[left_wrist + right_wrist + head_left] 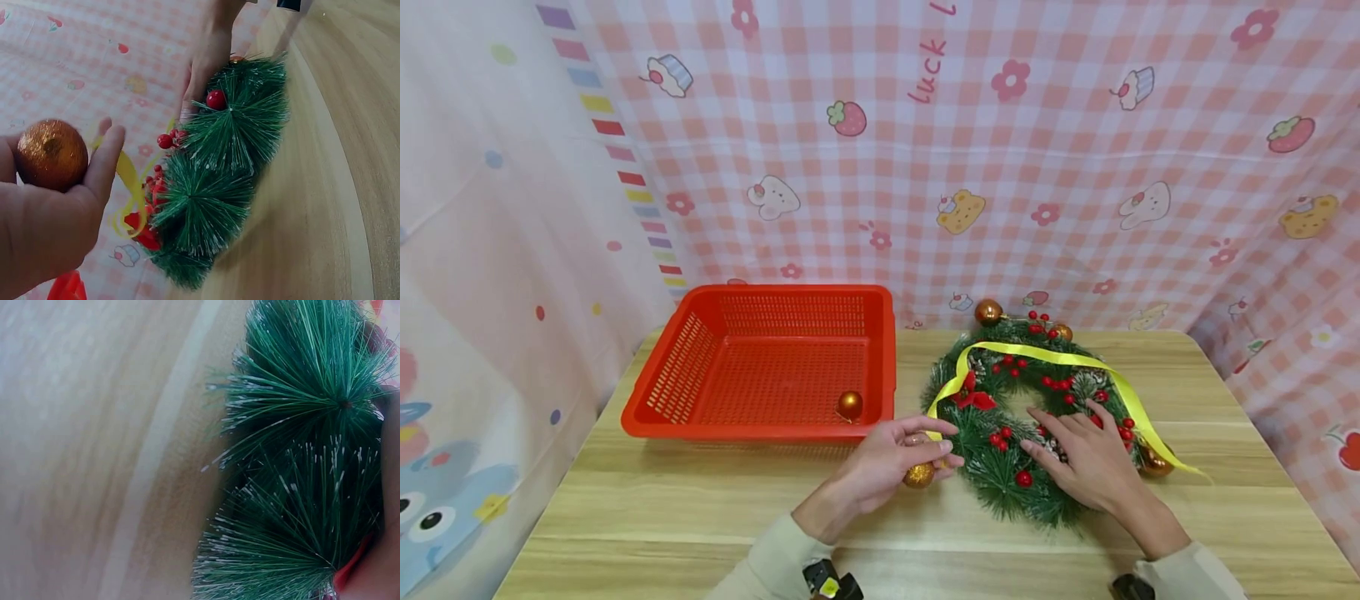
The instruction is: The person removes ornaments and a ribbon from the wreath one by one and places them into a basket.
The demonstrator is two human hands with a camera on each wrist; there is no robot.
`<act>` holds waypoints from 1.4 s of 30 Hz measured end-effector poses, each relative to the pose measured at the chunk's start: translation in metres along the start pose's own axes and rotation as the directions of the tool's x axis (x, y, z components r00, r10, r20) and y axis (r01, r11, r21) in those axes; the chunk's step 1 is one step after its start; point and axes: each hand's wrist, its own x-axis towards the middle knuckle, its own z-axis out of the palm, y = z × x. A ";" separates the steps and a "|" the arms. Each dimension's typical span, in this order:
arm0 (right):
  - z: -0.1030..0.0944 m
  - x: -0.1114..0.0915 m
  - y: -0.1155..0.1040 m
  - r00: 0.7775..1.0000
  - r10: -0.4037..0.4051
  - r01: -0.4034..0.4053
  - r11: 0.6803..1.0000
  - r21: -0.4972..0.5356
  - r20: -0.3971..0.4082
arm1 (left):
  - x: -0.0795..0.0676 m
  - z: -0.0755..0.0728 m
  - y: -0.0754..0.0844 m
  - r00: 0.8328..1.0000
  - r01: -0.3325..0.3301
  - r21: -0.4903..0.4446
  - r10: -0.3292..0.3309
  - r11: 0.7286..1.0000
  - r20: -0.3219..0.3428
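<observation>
My left hand (880, 467) holds a glittery gold bauble (919, 476) in its curled fingers, left of the wreath. A second rounded gold shape shows partly between the fingers. The same hand (50, 231) cups a gold bauble (52, 155) in the left wrist view. One end of a yellow ribbon (1037, 351) reaches these fingers; whether they grip it I cannot tell. My right hand (1090, 462) rests with spread fingers on the right front of the green wreath (1000, 487). Red berries, a red flower (973, 395) and pine cones decorate the wreath.
A red plastic basket (760, 432) stands to the left with one gold bauble (849, 405) inside. More baubles sit at the wreath's edge, one at the back (988, 312) and one at the right (1156, 461). A checked cloth (887, 183) hangs behind the wooden table (700, 517).
</observation>
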 end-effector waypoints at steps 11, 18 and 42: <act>0.000 0.001 0.001 1.000 0.004 -0.004 1.000 0.006 0.008 | -0.012 -0.008 0.017 0.995 0.026 -0.012 -0.025 1.000 0.096; 0.001 0.001 0.004 1.000 0.013 -0.013 1.000 0.003 0.012 | -0.016 -0.023 0.032 0.998 -0.059 0.068 0.059 0.996 0.012; 0.003 0.001 0.002 1.000 -0.001 0.001 1.000 0.010 0.000 | -0.014 -0.098 0.068 0.887 -0.061 0.376 0.223 0.924 -0.404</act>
